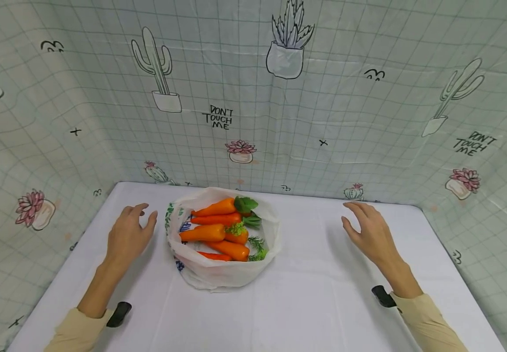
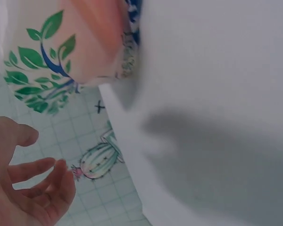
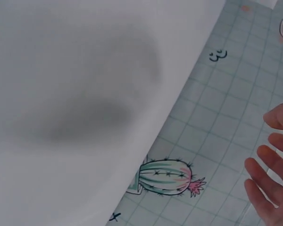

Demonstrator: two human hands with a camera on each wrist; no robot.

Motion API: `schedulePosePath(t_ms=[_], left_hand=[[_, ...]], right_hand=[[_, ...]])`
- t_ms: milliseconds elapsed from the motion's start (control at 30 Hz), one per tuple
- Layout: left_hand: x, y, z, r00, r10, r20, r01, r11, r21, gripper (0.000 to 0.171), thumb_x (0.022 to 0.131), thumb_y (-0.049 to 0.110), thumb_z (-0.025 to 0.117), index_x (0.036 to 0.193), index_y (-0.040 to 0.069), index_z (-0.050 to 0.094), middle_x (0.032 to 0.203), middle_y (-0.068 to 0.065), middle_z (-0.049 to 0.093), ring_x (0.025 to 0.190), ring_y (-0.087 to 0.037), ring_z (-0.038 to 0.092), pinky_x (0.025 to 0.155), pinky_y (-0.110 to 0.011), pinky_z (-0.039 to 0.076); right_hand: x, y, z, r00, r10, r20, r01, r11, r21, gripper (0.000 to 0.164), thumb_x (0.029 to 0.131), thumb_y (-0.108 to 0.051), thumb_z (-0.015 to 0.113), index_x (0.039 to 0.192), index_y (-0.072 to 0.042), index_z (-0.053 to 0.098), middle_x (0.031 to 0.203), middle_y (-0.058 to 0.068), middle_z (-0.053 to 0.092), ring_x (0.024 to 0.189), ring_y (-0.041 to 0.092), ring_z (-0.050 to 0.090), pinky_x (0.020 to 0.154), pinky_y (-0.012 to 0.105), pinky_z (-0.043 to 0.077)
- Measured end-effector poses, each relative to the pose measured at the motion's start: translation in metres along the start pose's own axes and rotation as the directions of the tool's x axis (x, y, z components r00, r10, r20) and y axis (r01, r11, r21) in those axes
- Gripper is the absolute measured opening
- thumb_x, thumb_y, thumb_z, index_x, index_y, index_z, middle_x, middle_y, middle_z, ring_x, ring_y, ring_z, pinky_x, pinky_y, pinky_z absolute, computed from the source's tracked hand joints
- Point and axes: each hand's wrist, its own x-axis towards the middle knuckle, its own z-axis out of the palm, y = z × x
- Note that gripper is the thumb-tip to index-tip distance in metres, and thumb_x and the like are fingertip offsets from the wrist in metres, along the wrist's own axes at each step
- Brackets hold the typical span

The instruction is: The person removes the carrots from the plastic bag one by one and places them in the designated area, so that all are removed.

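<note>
A white plastic bag [image 1: 224, 276] with its mouth spread wide stands left of the middle of the table. Inside lie several orange carrots [image 1: 205, 232] with green tops, some of them redder. My left hand [image 1: 127, 234] hovers just left of the bag, fingers relaxed and thumb apart, holding nothing. The left wrist view shows the bag's green leaf print [image 2: 40, 70] beyond that hand's fingers. Well to the right of the bag, my right hand [image 1: 373, 237] hangs over the table with loosely bent fingers and nothing in them.
A white cloth covers the table [image 1: 297, 303]. Behind it and on both sides hangs a checked curtain [image 1: 253, 93] printed with cacti and lettering. Each wrist carries a black band device [image 1: 119, 314] near a beige sleeve [image 1: 429, 322].
</note>
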Motion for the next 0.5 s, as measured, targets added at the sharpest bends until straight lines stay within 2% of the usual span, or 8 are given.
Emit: schedulePosePath(t_ms=[300, 500], left_hand=[[-0.002, 0.023, 0.0, 1.0, -0.026, 0.01, 0.026, 0.995, -0.094, 0.037, 0.1, 0.018, 0.064, 0.122, -0.012, 0.065, 0.1, -0.029, 0.063, 0.074, -0.034, 0.057, 0.064, -0.043, 0.052], [-0.003, 0.04, -0.001, 0.992, -0.103, 0.071, 0.113, 0.982, -0.149, 0.035, 0.098, 0.016, 0.067, 0.119, -0.012, 0.066, 0.094, -0.025, 0.061, 0.075, -0.031, 0.052, 0.061, -0.032, 0.044]], right_hand=[[0.016, -0.018, 0.011, 1.0, 0.016, 0.027, -0.018, 0.998, 0.062, 0.039, 0.083, 0.003, 0.079, 0.12, 0.006, 0.067, 0.117, 0.023, 0.067, 0.108, 0.043, 0.063, 0.09, 0.057, 0.052], [0.026, -0.03, 0.021, 0.999, 0.005, 0.048, -0.01, 0.995, 0.099, 0.038, 0.085, 0.0, 0.078, 0.121, 0.005, 0.067, 0.118, 0.021, 0.067, 0.109, 0.041, 0.063, 0.091, 0.055, 0.052]])
